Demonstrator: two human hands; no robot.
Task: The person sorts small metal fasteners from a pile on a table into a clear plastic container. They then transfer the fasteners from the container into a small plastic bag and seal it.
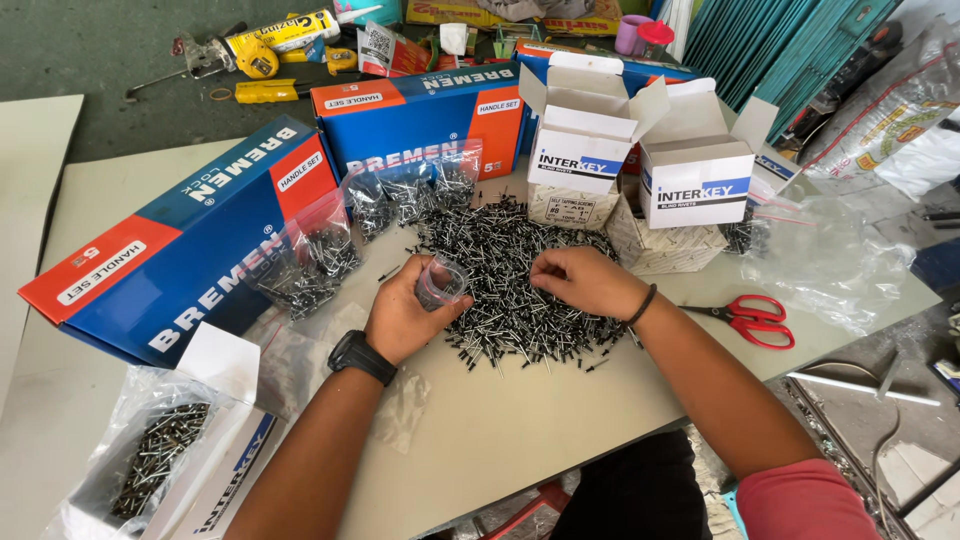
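left hand (403, 318) pinches a small clear plastic bag (440, 282) open; right hand (583, 282), fingers pressed together, gathers from the large pile of dark metal rivets (505, 262). filled clear bags (318, 258) lie alongside; most rivets remain unbagged.

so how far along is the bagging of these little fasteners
Done: several filled clear bags lean against the long blue boxes, with more further back. In hand: the left hand holds a small open bag while the right hand rests on the loose pile. Left: that pile is large, and the open box at lower left holds more, so much remains.
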